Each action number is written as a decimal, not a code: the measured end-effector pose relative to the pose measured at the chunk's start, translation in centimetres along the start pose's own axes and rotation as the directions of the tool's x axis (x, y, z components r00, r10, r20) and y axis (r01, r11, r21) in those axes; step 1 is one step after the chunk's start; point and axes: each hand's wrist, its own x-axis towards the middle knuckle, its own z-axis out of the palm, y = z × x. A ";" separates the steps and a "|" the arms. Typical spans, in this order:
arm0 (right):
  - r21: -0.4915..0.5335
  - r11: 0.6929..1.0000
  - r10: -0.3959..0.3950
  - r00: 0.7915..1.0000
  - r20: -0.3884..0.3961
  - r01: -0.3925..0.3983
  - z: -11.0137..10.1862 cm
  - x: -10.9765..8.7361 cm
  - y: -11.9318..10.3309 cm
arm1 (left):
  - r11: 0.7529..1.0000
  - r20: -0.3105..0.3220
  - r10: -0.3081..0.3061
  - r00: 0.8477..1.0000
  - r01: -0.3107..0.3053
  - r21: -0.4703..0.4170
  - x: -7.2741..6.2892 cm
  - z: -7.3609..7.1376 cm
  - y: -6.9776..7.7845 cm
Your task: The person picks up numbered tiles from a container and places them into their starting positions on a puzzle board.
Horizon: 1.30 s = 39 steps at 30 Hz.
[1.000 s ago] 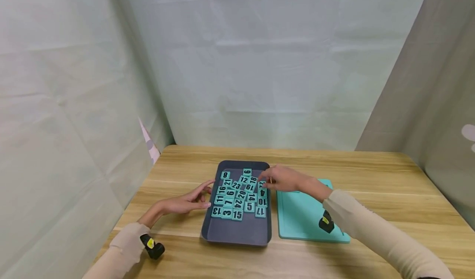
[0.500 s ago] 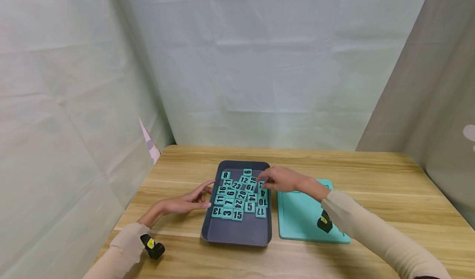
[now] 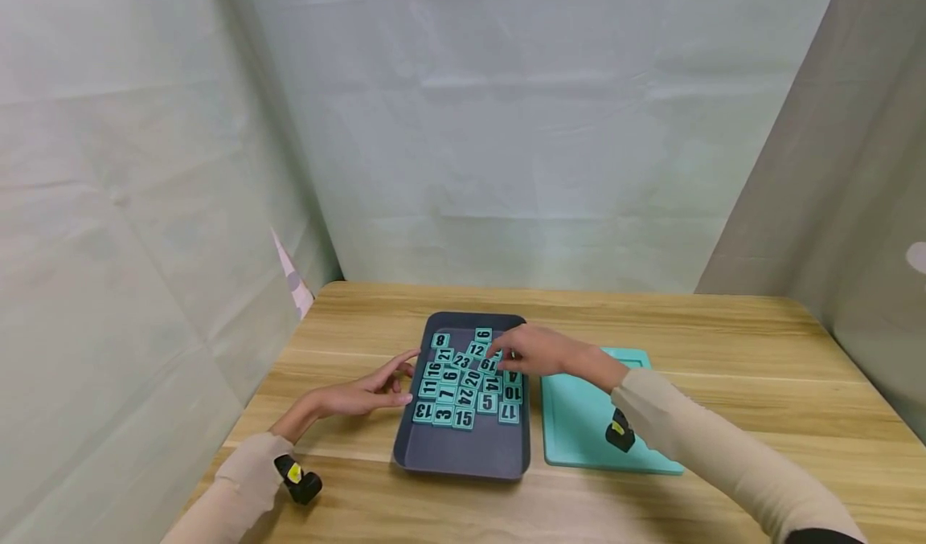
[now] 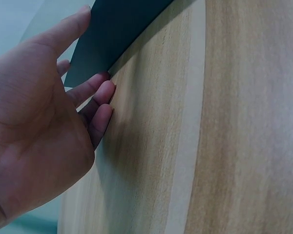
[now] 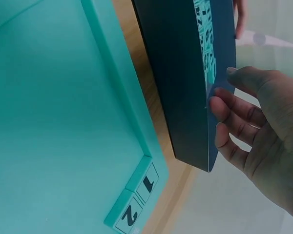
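Note:
A dark grey rectangular tray [image 3: 463, 454] holds several turquoise number tiles [image 3: 464, 419] with black digits, lying at mixed angles. Beside its left wall is my left hand [image 3: 365, 391], thumb and fingers spread, fingertips right at the rim. The left wrist view shows this hand [image 4: 39, 107] with nothing in its palm. My right hand [image 3: 538, 349] hovers over the tray's upper right, fingertips close over the tile marked 61 [image 3: 487, 364], covering some tiles. In the right wrist view, that hand [image 5: 276, 126] has loosely bent fingers, with thumb and fingers apart.
Right of the tray lies a turquoise framed board [image 3: 579, 427], partly under my right forearm. Tiles 1 [image 5: 148, 184] and 2 [image 5: 129, 215] sit in its corner. Both stand on a wooden table [image 3: 760, 383]. Pale cloth [image 3: 521, 126] hangs behind and at the sides.
My right hand has moved left across the tray, from its right edge toward the tile marked 61, now covering the 18. My left hand stays at the rim.

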 end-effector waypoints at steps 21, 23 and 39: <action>0.098 0.983 0.157 0.987 -0.030 -0.154 -1.0 -0.2 2.3 | 1.000 0.016 0.000 1.000 0.000 0.004 0.1 0.4 0.0; 0.106 0.981 0.166 0.986 -0.028 -0.162 -1.0 -0.4 2.3 | 1.000 0.017 0.001 1.000 -0.001 0.004 0.2 0.4 0.0; 0.082 0.982 0.171 0.985 -0.030 -0.168 -1.7 -0.5 2.6 | 1.000 0.013 0.001 1.000 0.000 -0.003 0.2 0.3 0.0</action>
